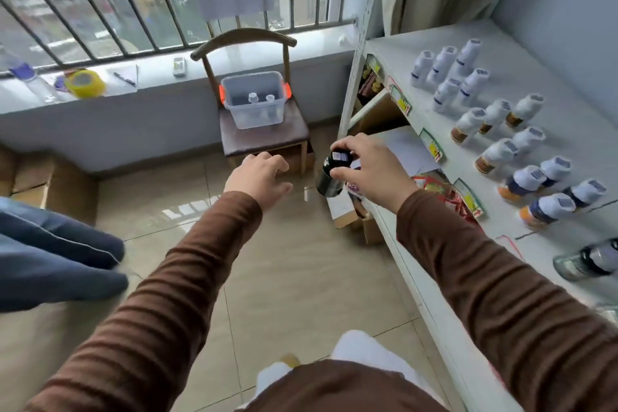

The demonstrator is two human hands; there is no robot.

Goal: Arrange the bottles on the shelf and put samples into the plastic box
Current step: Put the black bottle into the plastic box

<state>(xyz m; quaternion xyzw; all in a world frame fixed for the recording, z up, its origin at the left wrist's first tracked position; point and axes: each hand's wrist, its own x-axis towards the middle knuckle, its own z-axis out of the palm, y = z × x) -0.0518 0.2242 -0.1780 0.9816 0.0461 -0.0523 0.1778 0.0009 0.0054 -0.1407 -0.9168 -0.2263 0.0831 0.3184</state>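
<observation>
My right hand (371, 170) grips a dark bottle (329, 179) by its black cap, held in the air beside the front edge of the white shelf (501, 53). My left hand (259, 179) hovers with relaxed fingers and holds nothing, just left of the bottle. A clear plastic box (245, 117) with orange latches stands on a wooden chair (267, 140) ahead, with two small bottles inside. Several white-capped bottles (468, 117) stand in rows on the shelf. A clear bottle with a dark label (585, 261) lies on its side at the shelf's near right.
Cardboard boxes (354, 221) and packets sit under the shelf by the floor. A window ledge (160, 77) holds yellow tape (85, 84), a pen and a water bottle. Another person's legs in blue trousers (57, 254) are at the left. Brown cartons (33, 177) sit at far left.
</observation>
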